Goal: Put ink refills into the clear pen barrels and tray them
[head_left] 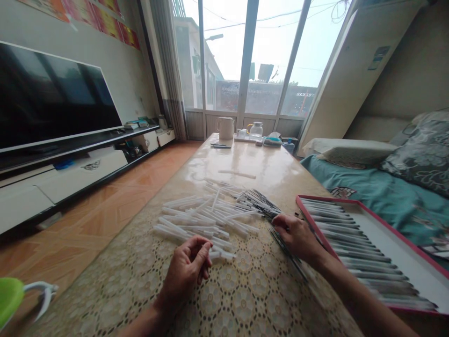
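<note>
A loose heap of white translucent tubes (196, 213), like pen barrels, lies on the patterned tabletop. My left hand (187, 264) is at its near edge, fingers curled and thumb pressed to the forefinger; whatever they may hold is hidden. Right of the tubes is a pile of thin dark rods (261, 201) resembling pen refills. Over the near part of that pile, my right hand (296, 236) is closed, its fingertips down among the rods and partly hidden. A red-rimmed box (403, 238) beside my right forearm holds a row of filled tubes (343, 234) with dark ends.
One white tube (236, 174) lies apart, farther up the table. At the far end stand a beige jug (225, 128), a glass pot (256, 129) and a tissue pack (272, 139). A sofa (326, 175) borders the right side; a green object (10, 299) is at lower left.
</note>
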Available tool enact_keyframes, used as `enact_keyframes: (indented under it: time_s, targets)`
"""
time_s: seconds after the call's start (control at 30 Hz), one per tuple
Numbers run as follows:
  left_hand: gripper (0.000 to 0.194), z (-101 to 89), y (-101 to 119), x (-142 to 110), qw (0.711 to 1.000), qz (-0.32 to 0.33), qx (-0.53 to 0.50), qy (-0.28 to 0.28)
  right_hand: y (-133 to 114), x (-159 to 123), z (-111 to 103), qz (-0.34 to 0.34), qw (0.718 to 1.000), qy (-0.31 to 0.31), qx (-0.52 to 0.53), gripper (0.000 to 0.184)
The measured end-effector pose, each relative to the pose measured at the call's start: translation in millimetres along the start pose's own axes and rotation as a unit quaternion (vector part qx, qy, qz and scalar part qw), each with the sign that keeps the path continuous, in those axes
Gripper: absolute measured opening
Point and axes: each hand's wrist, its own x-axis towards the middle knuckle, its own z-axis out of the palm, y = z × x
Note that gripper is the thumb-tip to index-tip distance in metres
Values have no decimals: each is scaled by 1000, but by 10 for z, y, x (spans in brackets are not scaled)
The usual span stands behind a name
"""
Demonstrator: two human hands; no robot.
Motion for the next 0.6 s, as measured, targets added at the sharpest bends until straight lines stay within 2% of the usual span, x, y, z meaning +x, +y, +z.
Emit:
enact_keyframes:
  time_s: [0.1,0.2,0.43,0.53,0.6]
  targets:
    - [28,11,-18,-9,999,4,22,-25,-346,-6,211,-22,1000,-14,15,19]
    - [27,16,-26,-8,999,5,32,-44,-493,10,308,-17,1000,-3,6,16]
    - [25,14,-44,-24,998,21,36,-53,-394,-77,228,15,1000,15,-6,13]
    - [25,27,-70,-30,995,9,-21,-94,-385,-192,143,47,998,27,45,12]
    - [28,39,-82,-27,988,-13,-71,-136,-463,-280,112,57,992,28,108,13]
